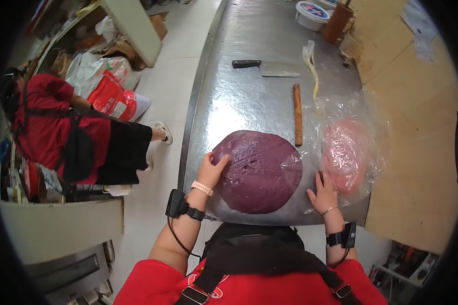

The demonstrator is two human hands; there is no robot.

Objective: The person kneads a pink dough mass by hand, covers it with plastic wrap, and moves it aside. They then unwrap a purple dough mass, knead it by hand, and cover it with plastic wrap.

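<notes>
A large round mass of purple dough [257,175] lies on the metal table near its front edge. Against its left side rests my left hand [211,171], thumb apart from the fingers, touching the dough without gripping it. To the right, a flat pink dough [347,155] is covered by clear plastic film [376,168]. My right hand [324,195] lies with fingers spread at the lower left edge of that film. Just beyond the purple dough is a wooden rolling pin [297,114], and farther up the table a cleaver [280,68] with a black handle.
A strip of crumpled plastic [312,71] lies right of the cleaver. White tubs [311,16] and a brown cylindrical container [337,24] stand at the far right, by a wooden board wall [412,127]. On the left, another person [86,132] stands beside shelves and bags.
</notes>
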